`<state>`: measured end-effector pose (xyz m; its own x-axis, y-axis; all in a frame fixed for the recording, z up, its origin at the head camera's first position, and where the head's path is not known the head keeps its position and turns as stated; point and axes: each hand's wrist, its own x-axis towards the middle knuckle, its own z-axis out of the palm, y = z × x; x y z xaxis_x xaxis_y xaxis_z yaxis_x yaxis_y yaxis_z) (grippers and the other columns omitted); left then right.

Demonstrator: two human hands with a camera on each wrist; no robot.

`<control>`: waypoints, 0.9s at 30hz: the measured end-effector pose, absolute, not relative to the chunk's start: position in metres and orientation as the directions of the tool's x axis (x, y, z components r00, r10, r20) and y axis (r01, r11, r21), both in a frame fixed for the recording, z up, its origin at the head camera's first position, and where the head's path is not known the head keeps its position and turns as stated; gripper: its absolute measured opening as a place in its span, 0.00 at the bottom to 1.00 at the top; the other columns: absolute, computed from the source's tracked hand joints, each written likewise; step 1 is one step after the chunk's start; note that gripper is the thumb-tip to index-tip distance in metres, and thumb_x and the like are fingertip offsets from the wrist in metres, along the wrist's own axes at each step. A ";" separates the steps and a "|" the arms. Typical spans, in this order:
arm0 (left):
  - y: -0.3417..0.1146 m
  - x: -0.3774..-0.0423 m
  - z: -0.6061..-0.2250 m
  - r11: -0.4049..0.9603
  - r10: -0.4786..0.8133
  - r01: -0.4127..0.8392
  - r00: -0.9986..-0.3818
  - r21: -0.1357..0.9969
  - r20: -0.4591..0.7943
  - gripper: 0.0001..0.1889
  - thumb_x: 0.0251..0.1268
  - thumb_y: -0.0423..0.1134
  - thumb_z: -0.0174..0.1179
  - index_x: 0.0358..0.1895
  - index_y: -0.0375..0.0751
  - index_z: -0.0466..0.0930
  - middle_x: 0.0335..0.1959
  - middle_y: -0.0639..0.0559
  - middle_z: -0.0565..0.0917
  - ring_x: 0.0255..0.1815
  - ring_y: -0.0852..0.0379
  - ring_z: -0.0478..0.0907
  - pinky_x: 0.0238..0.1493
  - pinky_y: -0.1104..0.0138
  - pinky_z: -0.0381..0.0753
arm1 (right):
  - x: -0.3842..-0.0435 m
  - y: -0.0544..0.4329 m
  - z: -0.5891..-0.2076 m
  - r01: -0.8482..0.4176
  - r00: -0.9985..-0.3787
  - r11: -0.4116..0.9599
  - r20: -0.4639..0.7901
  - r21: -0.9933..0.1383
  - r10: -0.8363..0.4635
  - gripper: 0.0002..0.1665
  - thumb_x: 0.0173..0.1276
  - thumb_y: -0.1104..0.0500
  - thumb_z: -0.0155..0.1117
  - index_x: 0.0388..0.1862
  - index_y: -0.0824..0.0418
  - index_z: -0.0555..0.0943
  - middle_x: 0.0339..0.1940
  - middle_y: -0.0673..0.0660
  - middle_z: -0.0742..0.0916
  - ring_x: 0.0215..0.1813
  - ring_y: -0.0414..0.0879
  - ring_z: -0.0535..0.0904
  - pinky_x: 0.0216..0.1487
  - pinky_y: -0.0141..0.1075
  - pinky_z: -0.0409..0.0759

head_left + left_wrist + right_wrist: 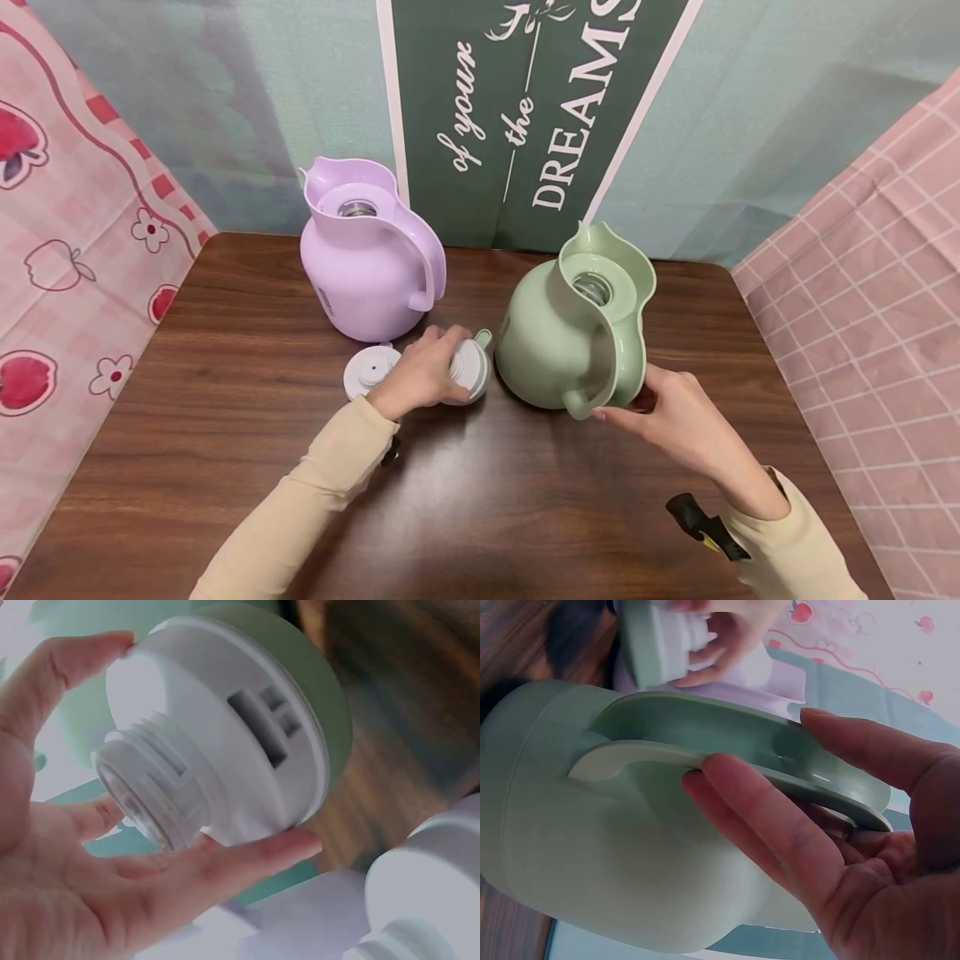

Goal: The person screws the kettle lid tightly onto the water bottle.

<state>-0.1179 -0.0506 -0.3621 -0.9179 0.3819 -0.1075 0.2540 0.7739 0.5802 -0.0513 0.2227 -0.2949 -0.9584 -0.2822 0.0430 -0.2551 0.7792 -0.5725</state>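
Observation:
My left hand (pixel 425 371) grips a round screw lid (pixel 225 727) between thumb and fingers. The lid is white with a green cap, and its threaded neck faces the palm in the left wrist view. At the handle (pixel 652 754) of the green jug (pixel 536 342) is my right hand (pixel 686 417), its thumb on one side and fingers on the other. The jug's mouth is uncovered. A purple jug (pixel 363 267), also uncovered, stands at the back left. Beside my left hand a second white lid (pixel 372 367) lies threaded side up.
The jugs stand on a dark wooden table (pixel 480 508). A green printed cloth (pixel 517 125) hangs behind it. Pink patterned cloths (pixel 82 275) line the left and right sides.

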 end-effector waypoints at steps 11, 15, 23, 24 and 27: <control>-0.070 -0.115 -0.300 0.716 0.438 0.338 -0.899 0.610 -0.016 0.37 0.34 0.39 0.71 0.55 0.43 0.68 0.47 0.42 0.72 0.45 0.45 0.70 0.44 0.56 0.69 | -0.053 0.223 -0.293 -0.254 -0.959 0.780 0.041 -0.572 -0.281 0.14 0.48 0.54 0.74 0.30 0.56 0.79 0.19 0.44 0.80 0.22 0.35 0.73 0.24 0.30 0.71; -0.073 -0.117 -0.279 0.691 0.474 0.384 -0.881 0.613 0.019 0.37 0.34 0.38 0.71 0.56 0.42 0.67 0.48 0.41 0.72 0.46 0.46 0.69 0.46 0.57 0.68 | -0.053 0.224 -0.293 -0.259 -0.958 0.782 0.044 -0.567 -0.285 0.14 0.48 0.54 0.74 0.29 0.56 0.79 0.19 0.44 0.80 0.22 0.34 0.73 0.24 0.30 0.71; -0.076 -0.127 -0.245 0.666 0.527 0.459 -0.847 0.589 0.065 0.37 0.35 0.38 0.71 0.56 0.42 0.65 0.51 0.42 0.72 0.50 0.48 0.68 0.51 0.58 0.66 | -0.053 0.224 -0.293 -0.273 -0.955 0.781 0.059 -0.562 -0.292 0.13 0.48 0.55 0.74 0.28 0.55 0.79 0.18 0.43 0.80 0.22 0.34 0.73 0.23 0.30 0.71; -0.076 -0.128 -0.242 0.662 0.532 0.467 -0.844 0.586 0.072 0.37 0.35 0.38 0.71 0.56 0.42 0.65 0.51 0.42 0.72 0.49 0.49 0.68 0.51 0.58 0.66 | -0.052 0.224 -0.293 -0.272 -0.955 0.780 0.056 -0.564 -0.292 0.13 0.48 0.55 0.74 0.28 0.56 0.79 0.18 0.43 0.80 0.22 0.34 0.73 0.23 0.30 0.71; -0.077 -0.132 -0.233 0.648 0.551 0.495 -0.830 0.579 0.092 0.37 0.36 0.38 0.70 0.56 0.43 0.65 0.50 0.43 0.73 0.48 0.50 0.68 0.50 0.59 0.66 | -0.052 0.224 -0.293 -0.271 -0.955 0.780 0.054 -0.565 -0.293 0.13 0.48 0.55 0.74 0.29 0.56 0.79 0.18 0.43 0.80 0.22 0.34 0.73 0.24 0.30 0.71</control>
<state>-0.1318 -0.0767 -0.2327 -0.8296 0.5508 0.0921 0.4947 0.6482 0.5789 -0.0523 0.2238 -0.2927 -0.9547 -0.2927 0.0535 -0.2707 0.7796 -0.5648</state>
